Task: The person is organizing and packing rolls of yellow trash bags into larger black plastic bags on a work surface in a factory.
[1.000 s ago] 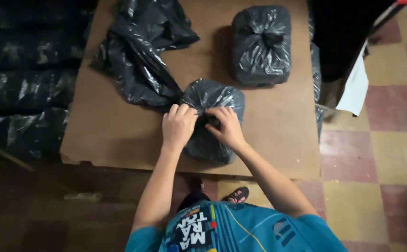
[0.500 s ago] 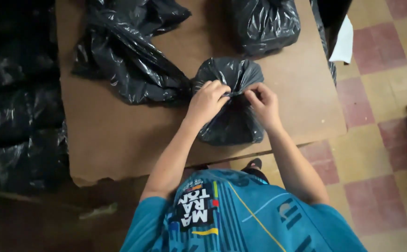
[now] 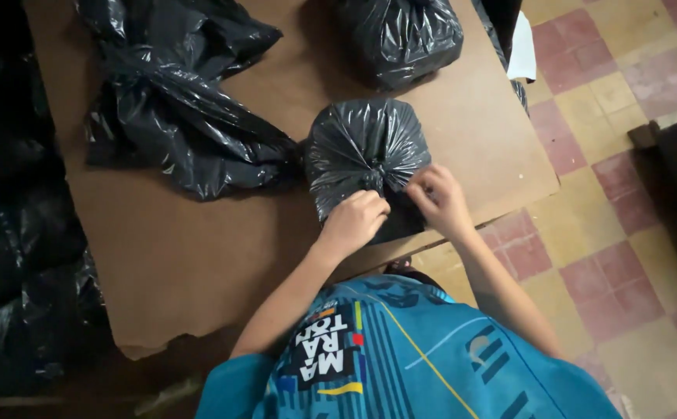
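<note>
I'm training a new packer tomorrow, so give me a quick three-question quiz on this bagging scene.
1. True or false: both hands grip the gathered neck of the small black bag.
2. What lies left of that bag: A) a loose crumpled black bag, B) a cardboard box, C) a roll of tape?
3. What surface does the bag rest on?

Key
1. True: left hand and right hand pinch it.
2. A, the loose black bag.
3. A brown table.

Brown board table (image 3: 199,256) on checkered tile floor (image 3: 610,256).
</note>
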